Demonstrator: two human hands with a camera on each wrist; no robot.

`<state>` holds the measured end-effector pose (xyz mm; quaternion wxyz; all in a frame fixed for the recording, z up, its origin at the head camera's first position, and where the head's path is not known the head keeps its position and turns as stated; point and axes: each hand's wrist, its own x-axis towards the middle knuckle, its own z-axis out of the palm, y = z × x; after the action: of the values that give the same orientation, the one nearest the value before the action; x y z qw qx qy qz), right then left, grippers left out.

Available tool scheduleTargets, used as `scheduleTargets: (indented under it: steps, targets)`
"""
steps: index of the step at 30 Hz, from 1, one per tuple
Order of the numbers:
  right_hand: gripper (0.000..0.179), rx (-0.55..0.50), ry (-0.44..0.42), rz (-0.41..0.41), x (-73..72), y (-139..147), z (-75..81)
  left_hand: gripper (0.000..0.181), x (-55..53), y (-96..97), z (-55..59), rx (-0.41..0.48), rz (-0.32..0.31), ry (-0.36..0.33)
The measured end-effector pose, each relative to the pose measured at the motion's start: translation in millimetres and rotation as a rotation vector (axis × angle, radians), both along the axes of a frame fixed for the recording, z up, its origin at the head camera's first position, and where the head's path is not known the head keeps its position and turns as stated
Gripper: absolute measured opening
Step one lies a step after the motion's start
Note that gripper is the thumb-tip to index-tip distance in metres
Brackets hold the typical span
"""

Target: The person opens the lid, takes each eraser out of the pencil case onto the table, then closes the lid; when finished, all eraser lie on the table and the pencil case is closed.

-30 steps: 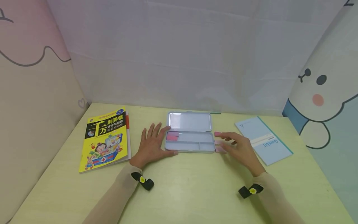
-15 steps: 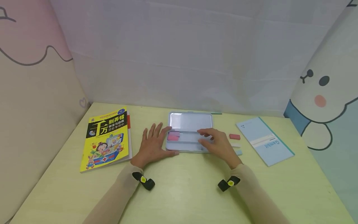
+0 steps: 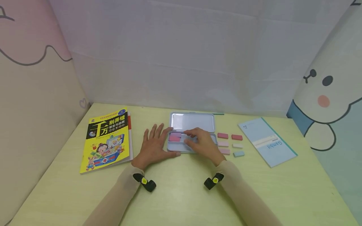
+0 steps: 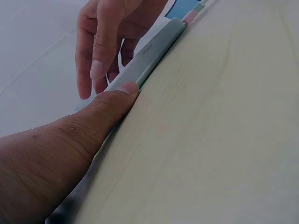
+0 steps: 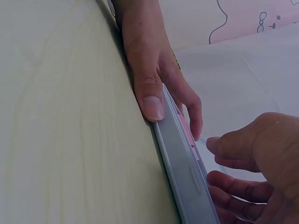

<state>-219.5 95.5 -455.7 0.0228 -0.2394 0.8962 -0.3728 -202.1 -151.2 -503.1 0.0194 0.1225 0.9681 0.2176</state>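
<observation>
Head: pale case point(image 3: 176, 147) lies mid-table with lid point(image 3: 192, 122) laid back on the far side; pink blocks point(image 3: 174, 138) at left end of its far compartment. Left hand point(image 3: 154, 150) spread at the left end, thumb along near edge. Right hand point(image 3: 205, 144) above the tray, fingers loosely bent, nothing gripped. Six small blocks point(image 3: 223, 144) just right of case. Yellow book point(image 3: 106, 141) left, notebook point(image 3: 267, 141) right.
Left wrist: left thumb touches near wall.
Right wrist: pink shows above rim; right thumb and fingers apart.
</observation>
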Motion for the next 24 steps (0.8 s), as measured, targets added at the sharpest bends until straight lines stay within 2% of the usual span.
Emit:
scheduleTargets:
  steps: [9, 14, 21, 24]
  targets:
    - [0.030, -0.010, 0.022, 0.010, -4.1, -14, -9.4, 0.111, 0.4, 0.7, 2.1, -0.012, -0.005, -0.003]
    - [0.028, -0.001, 0.006, 0.003, -4.0, -21, -11.0, 0.111, 1.0, 0.2, 2.3, -0.011, -0.004, -0.013]
    - [0.023, 0.015, -0.025, -0.036, -2.0, -26, -9.5, 0.111, 1.3, 1.0, 3.8, -0.015, -0.005, -0.004]
    - [0.020, 0.001, -0.013, -0.059, -1.9, -28, -12.0, 0.111, 1.2, 1.0, 3.4, -0.016, -0.006, -0.004]
